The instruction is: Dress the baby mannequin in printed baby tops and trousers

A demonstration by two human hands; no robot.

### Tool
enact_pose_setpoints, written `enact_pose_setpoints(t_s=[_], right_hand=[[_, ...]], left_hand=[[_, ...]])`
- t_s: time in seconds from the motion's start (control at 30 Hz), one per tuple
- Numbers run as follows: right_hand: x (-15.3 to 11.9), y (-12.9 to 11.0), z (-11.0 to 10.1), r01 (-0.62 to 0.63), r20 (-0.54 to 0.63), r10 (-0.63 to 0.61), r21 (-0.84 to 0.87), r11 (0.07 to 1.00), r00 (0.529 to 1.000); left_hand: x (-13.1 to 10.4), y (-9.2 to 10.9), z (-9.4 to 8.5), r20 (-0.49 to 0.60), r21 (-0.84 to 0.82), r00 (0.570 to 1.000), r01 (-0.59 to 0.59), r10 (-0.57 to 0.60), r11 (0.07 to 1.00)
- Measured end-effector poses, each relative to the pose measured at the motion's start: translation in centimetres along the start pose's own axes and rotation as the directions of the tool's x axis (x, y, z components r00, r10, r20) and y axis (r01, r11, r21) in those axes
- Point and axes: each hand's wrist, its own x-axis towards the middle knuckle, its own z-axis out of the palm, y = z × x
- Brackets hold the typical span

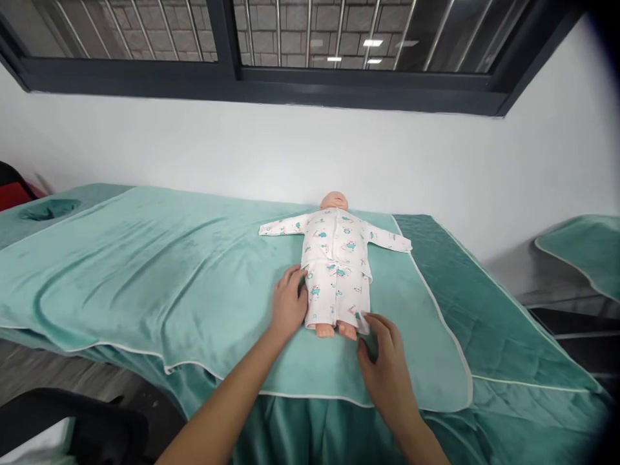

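A baby doll (pixel 335 201) lies on its back on a light green blanket (pixel 232 271), its head toward the wall and its bare feet toward me. It wears a white printed shirt (pixel 334 234) with both sleeves stretched out sideways, and matching white pants (pixel 334 297). My left hand (pixel 289 302) rests against the pants at the hip on the left, fingers loosely bent and thumb apart. At the right pant cuff, the fingertips of my right hand (pixel 385 352) touch the fabric edge, thumb spread away from the fingers. Neither hand visibly grips anything.
The blanket covers a bed with a darker green quilted cover (pixel 494 323). Behind it stand a white wall (pixel 217 148) and a dark-framed window (pixel 363 81). A black chair-like object (pixel 106 420) is at lower left. Another green-covered surface (pixel 586 255) stands at right.
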Motion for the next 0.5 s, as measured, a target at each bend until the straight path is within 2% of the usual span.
enact_pose_setpoints(t_s=[0.13, 0.27, 0.33, 0.4, 0.5], right_hand=[[0.3, 1.0, -0.4, -0.086, 0.050, 0.087, -0.005, 0.996, 0.995], [1.3, 1.3, -0.6, -0.167, 0.109, 0.166, -0.001, 0.986, 0.980], [2.0, 1.0, -0.5, -0.202, 0.147, 0.203, -0.019, 0.979, 0.968], [2.8, 0.6, -0.6, -0.222, 0.190, 0.221, -0.013, 0.975, 0.957], [3.6, -0.5, -1.2, -0.235, 0.248, 0.200, 0.120, 0.964, 0.948]], left_hand=[[-2.6, 0.5, -0.3, -0.054, -0.116, 0.996, 0.067, -0.074, 0.991], [-7.0, 1.0, -0.8, -0.012, -0.118, 1.000, 0.020, -0.021, 0.993], [-8.9, 1.5, -0.7, -0.028, -0.099, 1.000, 0.006, -0.009, 0.995], [-9.8, 2.0, -0.5, -0.062, -0.081, 0.998, 0.012, -0.017, 0.997], [-9.6, 2.4, -0.3, -0.081, -0.058, 0.994, 0.068, -0.072, 0.996]])
